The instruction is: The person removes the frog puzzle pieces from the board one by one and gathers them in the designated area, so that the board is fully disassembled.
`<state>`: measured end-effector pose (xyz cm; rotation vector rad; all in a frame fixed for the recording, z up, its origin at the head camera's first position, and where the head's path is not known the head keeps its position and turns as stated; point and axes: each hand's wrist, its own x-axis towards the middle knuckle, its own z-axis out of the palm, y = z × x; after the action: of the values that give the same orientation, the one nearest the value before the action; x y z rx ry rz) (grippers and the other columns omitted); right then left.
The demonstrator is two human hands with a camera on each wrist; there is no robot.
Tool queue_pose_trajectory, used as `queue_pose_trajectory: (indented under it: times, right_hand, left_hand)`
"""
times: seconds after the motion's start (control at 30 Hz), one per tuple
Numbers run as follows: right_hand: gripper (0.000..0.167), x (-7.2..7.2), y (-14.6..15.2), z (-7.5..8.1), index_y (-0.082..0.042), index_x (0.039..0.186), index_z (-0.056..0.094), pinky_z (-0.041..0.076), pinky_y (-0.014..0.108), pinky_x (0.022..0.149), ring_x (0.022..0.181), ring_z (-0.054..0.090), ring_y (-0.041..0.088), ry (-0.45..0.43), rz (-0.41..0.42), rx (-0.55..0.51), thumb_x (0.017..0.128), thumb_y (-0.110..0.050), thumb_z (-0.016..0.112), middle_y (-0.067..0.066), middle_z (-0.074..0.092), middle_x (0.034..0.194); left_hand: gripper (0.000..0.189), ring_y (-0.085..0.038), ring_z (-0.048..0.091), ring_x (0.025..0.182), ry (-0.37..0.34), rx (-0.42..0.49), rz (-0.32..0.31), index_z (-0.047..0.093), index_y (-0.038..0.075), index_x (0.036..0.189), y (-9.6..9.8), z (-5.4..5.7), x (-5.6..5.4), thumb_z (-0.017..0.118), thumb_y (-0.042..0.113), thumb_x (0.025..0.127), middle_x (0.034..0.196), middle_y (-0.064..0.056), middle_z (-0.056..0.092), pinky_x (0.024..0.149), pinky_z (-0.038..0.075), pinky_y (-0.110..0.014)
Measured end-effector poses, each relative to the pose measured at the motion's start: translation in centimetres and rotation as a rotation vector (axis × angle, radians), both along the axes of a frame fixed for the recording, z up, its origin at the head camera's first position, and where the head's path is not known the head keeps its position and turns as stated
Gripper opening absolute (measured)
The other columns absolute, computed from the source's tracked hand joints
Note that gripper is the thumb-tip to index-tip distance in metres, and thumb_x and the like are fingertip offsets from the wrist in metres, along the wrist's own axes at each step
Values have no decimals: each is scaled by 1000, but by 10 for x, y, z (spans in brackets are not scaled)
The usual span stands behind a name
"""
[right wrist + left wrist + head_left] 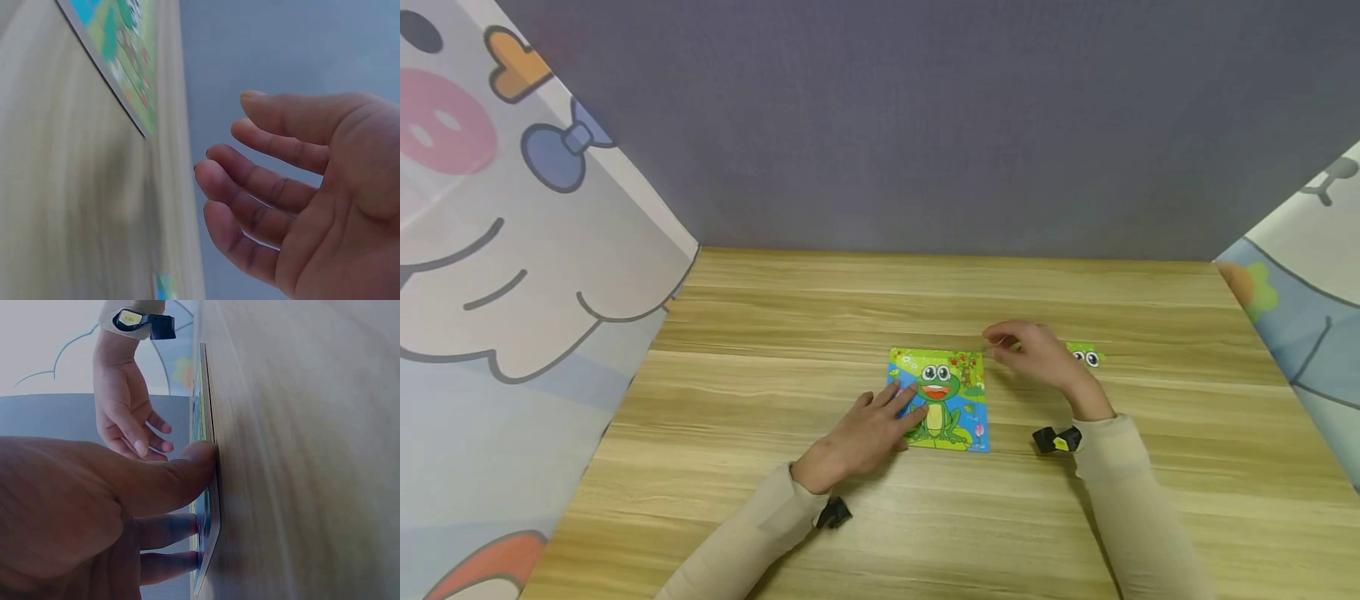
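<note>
A square frog picture puzzle point(951, 417) lies flat on the wooden table, its frame thin-edged in the left wrist view. My left hand point(863, 432) rests on its left side, fingers spread across the frog picture. The left thumb point(194, 464) touches the near edge of the board. Just right of the puzzle's upper corner, my right hand point(1036, 354) hovers above the table. Its fingers are loosely bent, and the right wrist view shows nothing between them. Partly hidden behind that hand is a smaller green picture card point(1084, 355) with cartoon eyes.
The wood-grain table point(775, 333) ends at a grey upright panel point(880, 125) at the back. Cartoon-printed walls point(550, 250) stand on the left and right. Each wrist carries a small black device point(1057, 440).
</note>
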<state>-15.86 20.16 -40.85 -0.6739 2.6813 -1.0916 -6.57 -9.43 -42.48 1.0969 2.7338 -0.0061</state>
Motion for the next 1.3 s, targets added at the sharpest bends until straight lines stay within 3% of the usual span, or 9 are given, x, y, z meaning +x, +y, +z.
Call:
queue_pose_trajectory:
  times: [0.4,0.63,0.77,1.3]
  right_hand:
    - [29,7,-31,-17,-6,119,70,54,45,85,103,64,27,-10,72,16,92,-13,72,14,67,119]
    - [33,6,-35,-25,-8,120,70,45,60,102,126,55,39,-9,140,37,88,-14,76,17,60,134]
    - [35,6,-34,-26,-10,120,71,39,65,106,131,47,43,-35,168,46,86,-12,78,20,53,141]
    - [24,5,-38,-29,-14,106,74,32,66,108,131,42,44,-23,211,65,84,-8,78,21,50,140]
  left_hand:
    - [53,-36,38,149,-10,-2,4,45,21,151,0,0,0,57,35,101,162,-12,37,105,49,-53]
    - [54,-36,38,149,-8,-9,-4,45,21,151,0,0,-1,57,36,101,163,-11,35,104,49,-53]
    - [54,-36,38,149,-9,-4,-2,46,21,151,0,0,-2,58,36,100,163,-11,36,104,49,-53]
    - [54,-36,37,149,-26,-6,3,45,21,151,1,1,-2,58,35,101,163,-11,35,105,48,-54]
